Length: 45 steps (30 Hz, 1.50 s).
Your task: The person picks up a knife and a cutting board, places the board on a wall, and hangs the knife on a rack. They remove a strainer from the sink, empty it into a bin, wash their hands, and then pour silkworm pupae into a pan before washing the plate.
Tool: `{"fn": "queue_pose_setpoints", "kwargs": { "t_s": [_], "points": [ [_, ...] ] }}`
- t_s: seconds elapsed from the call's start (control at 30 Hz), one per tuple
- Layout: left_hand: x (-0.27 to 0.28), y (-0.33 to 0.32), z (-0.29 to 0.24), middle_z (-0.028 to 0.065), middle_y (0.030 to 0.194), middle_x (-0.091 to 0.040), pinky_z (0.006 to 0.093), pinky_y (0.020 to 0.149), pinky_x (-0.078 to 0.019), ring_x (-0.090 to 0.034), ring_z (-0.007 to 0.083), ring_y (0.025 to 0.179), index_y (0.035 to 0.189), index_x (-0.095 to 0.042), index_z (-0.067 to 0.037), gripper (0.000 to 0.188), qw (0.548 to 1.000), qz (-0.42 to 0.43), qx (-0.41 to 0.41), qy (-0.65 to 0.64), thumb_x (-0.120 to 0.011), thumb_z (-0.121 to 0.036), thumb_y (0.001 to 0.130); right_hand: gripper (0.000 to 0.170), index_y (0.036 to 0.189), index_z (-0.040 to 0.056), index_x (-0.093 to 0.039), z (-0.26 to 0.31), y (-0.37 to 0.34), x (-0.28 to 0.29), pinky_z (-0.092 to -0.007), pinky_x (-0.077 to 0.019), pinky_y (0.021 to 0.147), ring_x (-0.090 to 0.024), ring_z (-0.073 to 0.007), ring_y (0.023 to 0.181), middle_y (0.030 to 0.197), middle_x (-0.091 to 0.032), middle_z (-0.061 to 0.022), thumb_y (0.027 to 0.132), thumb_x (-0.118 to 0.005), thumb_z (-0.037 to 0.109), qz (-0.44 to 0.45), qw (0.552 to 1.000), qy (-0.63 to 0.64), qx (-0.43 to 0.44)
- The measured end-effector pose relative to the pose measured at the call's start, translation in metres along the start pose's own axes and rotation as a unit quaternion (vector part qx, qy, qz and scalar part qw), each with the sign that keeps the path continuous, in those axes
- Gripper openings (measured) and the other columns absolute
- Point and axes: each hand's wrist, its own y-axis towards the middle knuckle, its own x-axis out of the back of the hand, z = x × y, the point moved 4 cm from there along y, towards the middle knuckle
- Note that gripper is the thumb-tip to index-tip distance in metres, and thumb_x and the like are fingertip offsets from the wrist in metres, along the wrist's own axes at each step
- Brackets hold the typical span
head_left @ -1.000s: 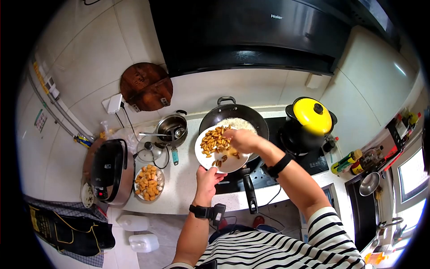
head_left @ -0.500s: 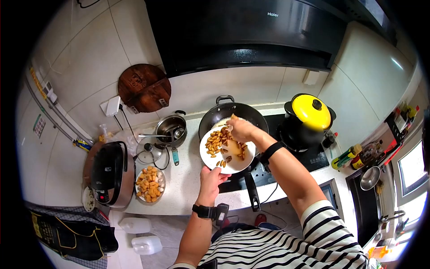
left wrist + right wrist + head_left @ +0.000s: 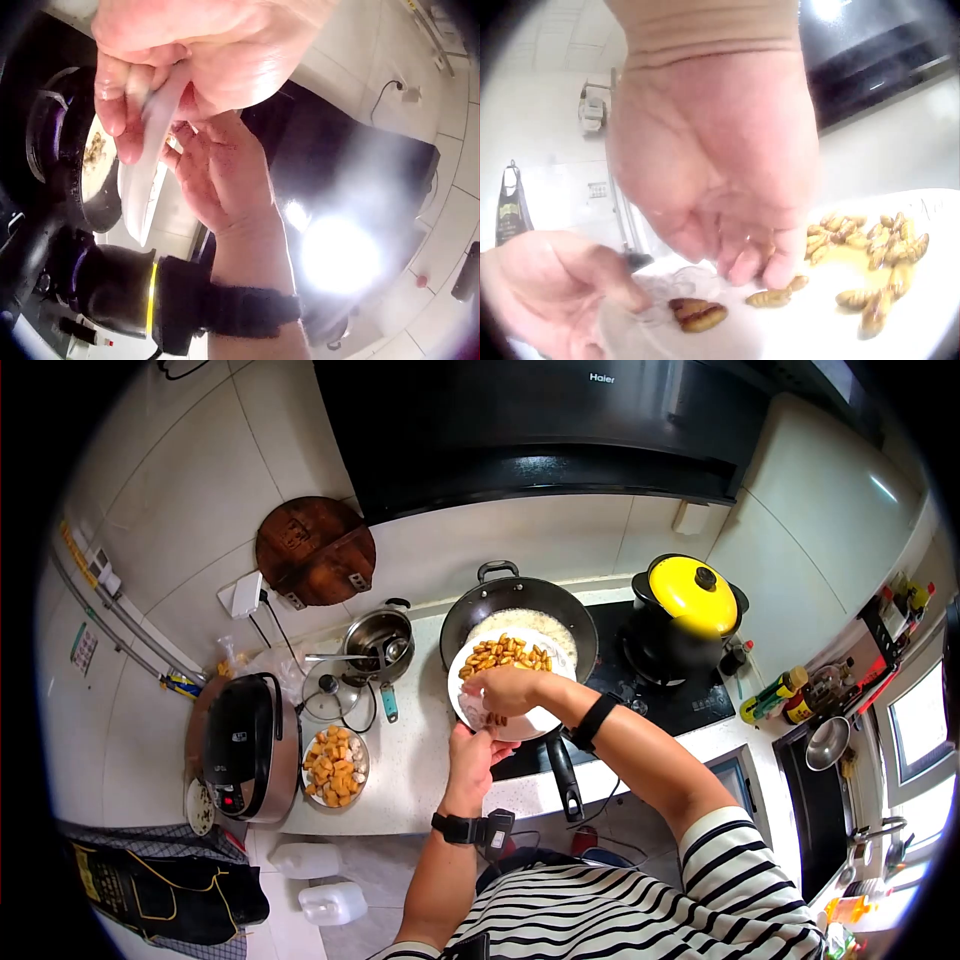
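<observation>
My left hand (image 3: 467,768) grips the near rim of a white plate (image 3: 527,726), thumb on top and fingers below in the left wrist view. Golden-brown silkworm pupae (image 3: 503,652) lie mostly on the plate's far side. Over its near left part is my right hand (image 3: 508,690), palm down. In the right wrist view its curled fingers (image 3: 744,264) pinch at pupae, with one pupa (image 3: 769,298) right at the tips; two darker pupae (image 3: 699,315) sit close to my left thumb. The plate overlaps a black wok (image 3: 462,612) holding pale, bubbly liquid (image 3: 528,623).
A yellow-lidded black pot (image 3: 690,600) stands right of the wok, whose handle (image 3: 563,775) points toward me. Left are a small saucepan (image 3: 375,635), a glass lid (image 3: 333,700), a bowl of orange-brown chunks (image 3: 335,768) and a rice cooker (image 3: 245,750). Bottles (image 3: 780,695) line the right.
My right hand has drawn back from the plate's far edge above the wok to its near left part. The plate, in my left hand, has shifted slightly, and fewer pupae show on its right.
</observation>
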Motion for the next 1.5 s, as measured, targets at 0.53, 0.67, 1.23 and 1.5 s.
{"fn": "queue_pose_setpoints", "kwargs": {
  "t_s": [0.53, 0.67, 1.23, 1.5],
  "points": [
    [0.008, 0.007, 0.002, 0.0115, 0.094, -0.066, 0.029, 0.061, -0.0527, -0.067, 0.0203, 0.073, 0.115, -0.049, -0.003, 0.031, 1.0, 0.0, 0.008, 0.003, -0.044, -0.005, 0.084, 0.035, 0.115, 0.0068, -0.059, -0.052, -0.028, 0.06, -0.0373, -0.0475, 0.086, -0.061, -0.0306, 0.1, 0.106, -0.064, -0.0149, 0.081, -0.052, 0.011, -0.199, 0.98, 0.022, -0.021],
    [0.004, 0.014, 0.001, 0.0101, 0.092, -0.066, 0.0279, 0.061, -0.0527, -0.067, 0.0195, 0.072, 0.114, -0.05, -0.004, 0.029, 1.0, -0.012, 0.016, 0.003, -0.045, -0.007, 0.086, 0.041, 0.122, 0.0086, -0.055, -0.021, -0.029, 0.008, -0.0348, -0.0452, 0.087, -0.06, -0.0292, 0.101, 0.11, -0.063, -0.0154, 0.081, -0.054, 0.01, -0.093, 0.994, 0.038, 0.049],
    [0.003, 0.01, 0.005, 0.0125, 0.095, -0.065, 0.0321, 0.064, -0.0526, -0.066, 0.0218, 0.072, 0.117, -0.048, -0.002, 0.034, 1.0, -0.008, -0.01, -0.025, -0.043, -0.005, 0.083, 0.041, 0.119, 0.0064, -0.057, -0.084, 0.013, 0.053, -0.0379, -0.0422, 0.096, -0.054, -0.0325, 0.113, 0.12, -0.057, -0.0187, 0.079, -0.052, 0.01, -0.199, 0.972, -0.019, -0.122],
    [0.006, 0.015, 0.0, 0.0121, 0.096, -0.065, 0.0322, 0.063, -0.0525, -0.066, 0.0222, 0.072, 0.119, -0.047, -0.004, 0.036, 0.998, -0.042, -0.02, -0.031, -0.044, -0.005, 0.083, 0.036, 0.116, 0.003, -0.059, -0.058, -0.035, 0.037, -0.0361, -0.045, 0.091, -0.06, -0.0316, 0.103, 0.108, -0.063, -0.0182, 0.083, -0.051, 0.016, -0.146, 0.985, 0.084, -0.044]
  ]
}}
